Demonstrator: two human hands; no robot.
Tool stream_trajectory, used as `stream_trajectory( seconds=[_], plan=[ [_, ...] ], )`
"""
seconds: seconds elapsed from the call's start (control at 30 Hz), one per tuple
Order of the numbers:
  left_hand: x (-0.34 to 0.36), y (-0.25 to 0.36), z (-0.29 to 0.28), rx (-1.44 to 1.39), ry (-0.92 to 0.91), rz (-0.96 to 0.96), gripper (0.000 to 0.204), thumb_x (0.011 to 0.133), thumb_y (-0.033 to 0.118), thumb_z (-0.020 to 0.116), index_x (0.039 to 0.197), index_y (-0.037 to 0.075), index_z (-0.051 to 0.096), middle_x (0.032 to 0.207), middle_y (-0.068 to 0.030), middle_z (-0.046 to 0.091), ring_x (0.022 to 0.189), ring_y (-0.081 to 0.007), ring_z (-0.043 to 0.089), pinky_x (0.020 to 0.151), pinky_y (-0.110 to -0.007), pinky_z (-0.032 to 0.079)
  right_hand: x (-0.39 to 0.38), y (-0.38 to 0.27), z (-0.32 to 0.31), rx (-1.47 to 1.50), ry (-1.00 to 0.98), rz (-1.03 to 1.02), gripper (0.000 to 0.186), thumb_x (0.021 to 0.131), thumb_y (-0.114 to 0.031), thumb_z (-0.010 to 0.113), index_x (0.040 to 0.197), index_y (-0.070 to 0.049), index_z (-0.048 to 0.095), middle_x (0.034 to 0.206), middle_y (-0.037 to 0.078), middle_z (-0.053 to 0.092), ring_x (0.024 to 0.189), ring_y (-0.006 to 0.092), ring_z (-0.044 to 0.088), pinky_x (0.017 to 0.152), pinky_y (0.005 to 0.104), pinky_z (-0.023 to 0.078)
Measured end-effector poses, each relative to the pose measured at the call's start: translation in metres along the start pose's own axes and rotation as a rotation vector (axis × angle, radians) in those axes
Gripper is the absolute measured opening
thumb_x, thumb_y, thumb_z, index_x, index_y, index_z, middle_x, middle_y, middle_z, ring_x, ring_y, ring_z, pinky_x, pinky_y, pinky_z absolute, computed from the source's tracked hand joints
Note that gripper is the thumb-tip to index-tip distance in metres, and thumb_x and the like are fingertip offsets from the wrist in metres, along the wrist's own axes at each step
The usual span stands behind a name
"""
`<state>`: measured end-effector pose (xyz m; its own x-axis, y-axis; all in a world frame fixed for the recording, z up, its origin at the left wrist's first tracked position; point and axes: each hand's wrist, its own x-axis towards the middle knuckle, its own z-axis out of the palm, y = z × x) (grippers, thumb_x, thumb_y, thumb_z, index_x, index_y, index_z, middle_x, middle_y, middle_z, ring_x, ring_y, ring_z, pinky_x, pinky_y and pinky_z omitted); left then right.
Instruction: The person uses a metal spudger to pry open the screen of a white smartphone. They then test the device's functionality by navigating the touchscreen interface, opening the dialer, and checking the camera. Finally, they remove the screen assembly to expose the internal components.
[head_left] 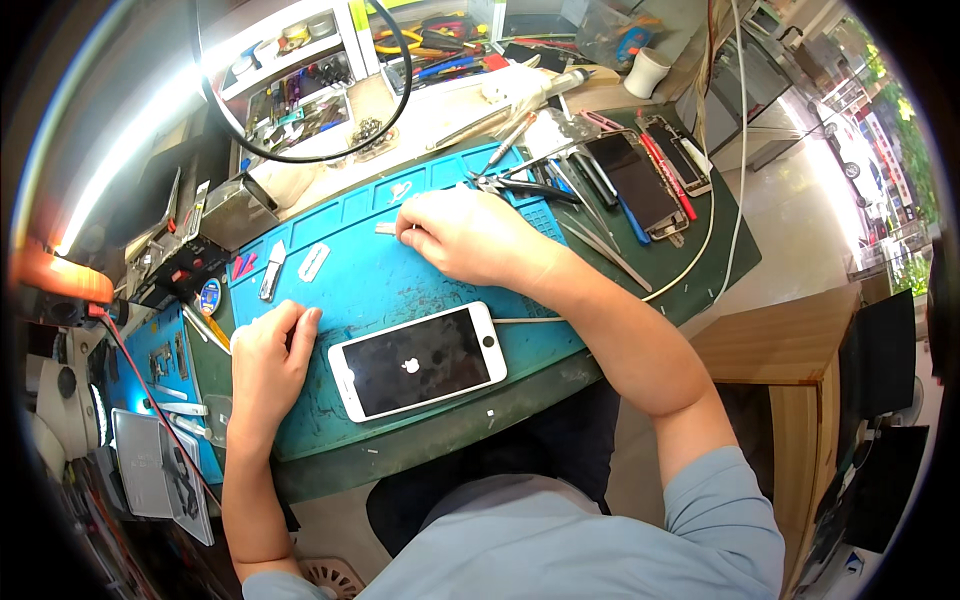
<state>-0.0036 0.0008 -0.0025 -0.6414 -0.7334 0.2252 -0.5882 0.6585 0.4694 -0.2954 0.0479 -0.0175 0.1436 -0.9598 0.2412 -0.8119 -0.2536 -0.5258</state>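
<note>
A white phone (446, 372) lies face up on the blue mat (330, 290), a white logo on its dark screen and a white cable at its right end. My left hand (268, 358) rests left of the phone, loosely curled with nothing visible in it. Above the phone, my right hand (462, 232) is closed on a small flat greyish piece (385, 228), mostly hidden by the fingers. Near my left hand lie a silver utility blade tool (272, 270) and a white plastic card (312, 263). Pliers (525, 190) lie just behind my right hand.
Disassembled phones (630, 180), screwdrivers and tweezers (610, 250) cover the right of the bench. Trays of tools (295, 110) stand at the back, a black cable loop (300, 155) hanging before them. At left are an orange device (60, 280) and a grey case (150, 460); at right, a wooden cabinet (760, 340).
</note>
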Motion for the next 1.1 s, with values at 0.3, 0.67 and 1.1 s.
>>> stream_trajectory(
  seconds=[0.3,0.67,1.1],
  plan=[
    [-0.0001,0.0044,-0.0017,0.026,-0.009,-0.019,0.029,0.098,0.019,0.068,0.078,-0.001,0.059,0.07,-0.0189,0.059,0.063,-0.0373,0.058,0.059,-0.044,0.043,-0.0016,-0.0033,-0.0016,-0.006,0.004,0.017,0.021,0.1,-0.025,0.061,0.105,-0.008,0.071,0.1,0.013,0.073,0.094,0.0362,0.07,0.083,0.0466,0.056],
    [-0.0005,-0.0002,0.0025,0.019,0.019,0.011,0.031,0.1,0.016,0.065,0.078,-0.003,0.056,0.068,-0.0194,0.053,0.059,-0.0336,0.052,0.058,-0.042,0.04,-0.0011,-0.0047,-0.0033,-0.015,-0.019,0.036,0.022,0.1,-0.025,0.059,0.103,-0.007,0.072,0.099,0.015,0.073,0.096,0.0356,0.07,0.086,0.0471,0.056],
    [-0.0017,-0.0001,0.0015,0.017,0.012,-0.013,0.033,0.098,0.017,0.068,0.076,-0.002,0.053,0.068,-0.0205,0.053,0.061,-0.0375,0.054,0.058,-0.044,0.041,-0.0021,-0.0099,-0.0076,-0.007,-0.064,0.064,0.022,0.101,-0.025,0.059,0.108,-0.007,0.07,0.103,0.015,0.073,0.098,0.0355,0.07,0.086,0.0462,0.056]
  ],
)
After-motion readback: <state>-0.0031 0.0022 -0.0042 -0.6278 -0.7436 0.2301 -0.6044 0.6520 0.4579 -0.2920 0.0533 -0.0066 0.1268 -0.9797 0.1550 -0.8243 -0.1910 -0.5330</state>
